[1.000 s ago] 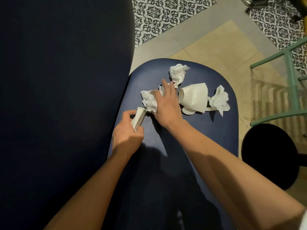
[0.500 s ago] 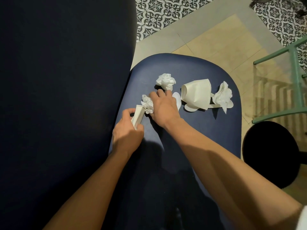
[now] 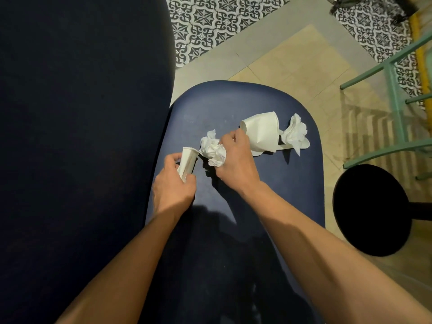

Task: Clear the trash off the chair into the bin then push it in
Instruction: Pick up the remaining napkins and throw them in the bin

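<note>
1. Fingers (image 3: 230,139) of our right hand (image 3: 236,160) are clenched round a wad of crumpled tissue (image 3: 214,149), over the middle of the chair seat (image 3: 233,101).
2. Over on the left hand (image 3: 174,190), thumb and fingers pinch a squashed paper cup (image 3: 187,163). Its long axis runs away from us, open mouth at the far end, right beside the tissue.
3. We reckon the move now is stuffing that wad into the mouth. So we hold the cup steady, tilt the mouth toward the tissue, and feed it in without dropping scraps.
4. Further right, a bigger paper cup (image 3: 261,134) lies on its side on the seat, its long axis across the seat and one rim toward our right hand.
5. Just beyond it sits a second crumpled tissue (image 3: 295,134), touching a flat white piece (image 3: 306,144).
6. Out on the floor at right there's a black round shape (image 3: 371,211). Maybe the bin; we cannot tell.
</note>
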`<state>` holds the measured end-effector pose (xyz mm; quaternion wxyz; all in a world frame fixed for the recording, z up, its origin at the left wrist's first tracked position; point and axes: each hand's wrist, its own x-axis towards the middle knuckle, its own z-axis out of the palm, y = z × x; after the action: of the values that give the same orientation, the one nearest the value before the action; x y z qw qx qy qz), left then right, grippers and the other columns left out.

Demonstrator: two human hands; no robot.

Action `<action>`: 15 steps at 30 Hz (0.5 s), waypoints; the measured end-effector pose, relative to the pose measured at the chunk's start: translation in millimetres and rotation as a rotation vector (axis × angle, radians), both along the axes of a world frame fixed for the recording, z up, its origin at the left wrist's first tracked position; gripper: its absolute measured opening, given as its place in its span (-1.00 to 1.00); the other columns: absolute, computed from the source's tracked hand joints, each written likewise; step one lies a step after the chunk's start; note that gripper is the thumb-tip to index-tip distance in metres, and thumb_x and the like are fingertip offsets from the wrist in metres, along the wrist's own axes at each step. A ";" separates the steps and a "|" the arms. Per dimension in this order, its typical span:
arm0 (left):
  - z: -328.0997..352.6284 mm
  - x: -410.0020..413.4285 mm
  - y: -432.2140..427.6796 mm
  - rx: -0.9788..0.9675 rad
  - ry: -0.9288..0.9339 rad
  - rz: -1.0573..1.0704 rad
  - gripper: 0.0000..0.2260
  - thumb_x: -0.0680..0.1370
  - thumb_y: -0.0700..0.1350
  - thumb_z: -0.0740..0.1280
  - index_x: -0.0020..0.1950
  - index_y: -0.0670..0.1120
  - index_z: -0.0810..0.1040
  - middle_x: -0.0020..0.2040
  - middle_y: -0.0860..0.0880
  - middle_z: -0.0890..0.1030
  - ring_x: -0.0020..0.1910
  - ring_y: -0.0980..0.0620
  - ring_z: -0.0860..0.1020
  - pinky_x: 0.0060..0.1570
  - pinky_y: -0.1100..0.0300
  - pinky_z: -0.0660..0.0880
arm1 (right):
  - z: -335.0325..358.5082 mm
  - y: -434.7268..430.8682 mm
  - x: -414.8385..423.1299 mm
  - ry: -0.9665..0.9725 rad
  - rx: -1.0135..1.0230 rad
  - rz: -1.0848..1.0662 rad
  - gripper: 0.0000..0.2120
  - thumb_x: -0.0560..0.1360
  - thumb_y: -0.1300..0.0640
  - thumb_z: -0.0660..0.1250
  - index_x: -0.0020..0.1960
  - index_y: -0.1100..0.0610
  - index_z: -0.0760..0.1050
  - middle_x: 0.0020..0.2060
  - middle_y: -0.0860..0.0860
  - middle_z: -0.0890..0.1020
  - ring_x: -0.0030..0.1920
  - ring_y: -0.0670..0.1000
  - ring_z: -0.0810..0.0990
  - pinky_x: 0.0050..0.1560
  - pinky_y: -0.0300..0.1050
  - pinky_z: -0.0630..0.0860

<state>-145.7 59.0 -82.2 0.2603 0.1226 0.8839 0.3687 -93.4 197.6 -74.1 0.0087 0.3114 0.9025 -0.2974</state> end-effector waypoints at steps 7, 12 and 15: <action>4.6 10.5 8.0 -0.001 -0.042 0.034 -0.67 0.49 -0.12 0.29 0.23 0.04 0.34 -0.01 0.04 0.52 -0.10 0.00 0.51 -0.19 0.16 0.36 | 12.6 5.8 30.5 -0.099 -0.201 -0.031 -0.74 0.35 0.38 0.24 -0.09 0.10 0.27 -0.18 0.11 0.52 -0.21 0.13 0.45 -0.29 -0.06 0.38; 6.2 23.0 16.3 0.077 -0.134 0.051 -0.72 0.51 -0.09 0.23 0.21 0.05 0.37 -0.07 0.08 0.53 -0.16 0.04 0.49 -0.18 0.15 0.35 | 19.6 2.4 50.2 -0.038 -0.266 -0.037 -0.71 0.38 0.35 0.25 -0.05 0.03 0.26 -0.29 -0.04 0.46 -0.28 0.06 0.42 -0.42 -0.25 0.25; 8.8 33.7 23.5 0.157 -0.214 0.029 -0.82 0.53 -0.04 0.23 0.13 0.08 0.39 -0.12 0.13 0.54 -0.17 0.13 0.51 -0.21 0.17 0.37 | 24.0 1.4 61.5 -0.024 -0.286 -0.060 -0.68 0.43 0.30 0.27 0.14 0.09 0.33 -0.25 -0.06 0.52 -0.26 0.02 0.48 -0.39 -0.34 0.33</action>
<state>-112.1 82.5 -73.5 0.3371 0.0897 0.8213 0.4515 -31.9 199.1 -50.1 0.0547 0.3374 0.8409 -0.4196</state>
